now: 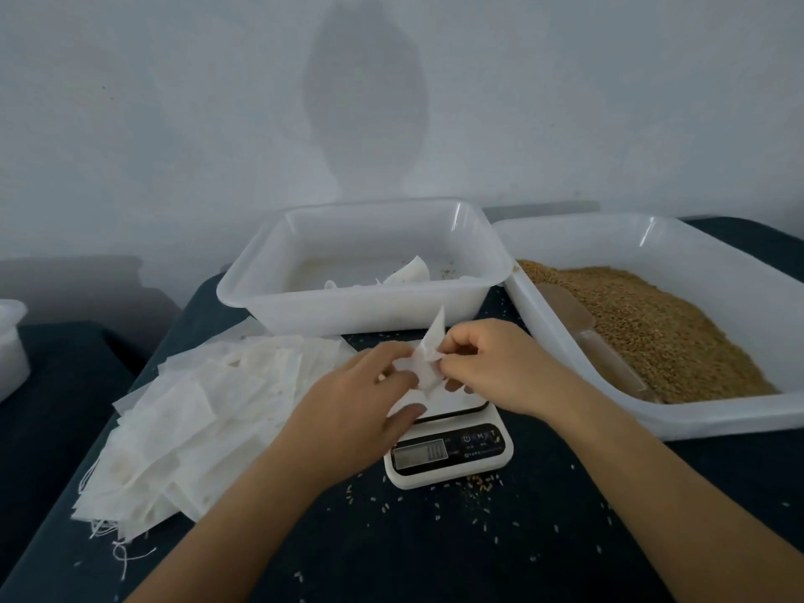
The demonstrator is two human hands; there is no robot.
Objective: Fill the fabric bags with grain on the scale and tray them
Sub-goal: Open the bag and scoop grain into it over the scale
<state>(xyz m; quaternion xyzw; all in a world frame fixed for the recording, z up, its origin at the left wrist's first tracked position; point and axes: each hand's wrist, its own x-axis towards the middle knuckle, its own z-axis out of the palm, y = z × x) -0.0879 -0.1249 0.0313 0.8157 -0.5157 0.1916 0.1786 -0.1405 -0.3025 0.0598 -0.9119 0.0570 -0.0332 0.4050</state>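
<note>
A small white fabric bag is held above the white digital scale at the centre of the dark table. My left hand grips its lower left side, and my right hand pinches its right edge. A heap of empty white bags lies to the left. Brown grain fills the big white tray on the right, with a translucent scoop lying in it. Behind the scale stands a white tray with a bag inside.
Loose grains are scattered on the dark tabletop in front of the scale. A white container shows at the far left edge. A plain wall stands close behind the trays.
</note>
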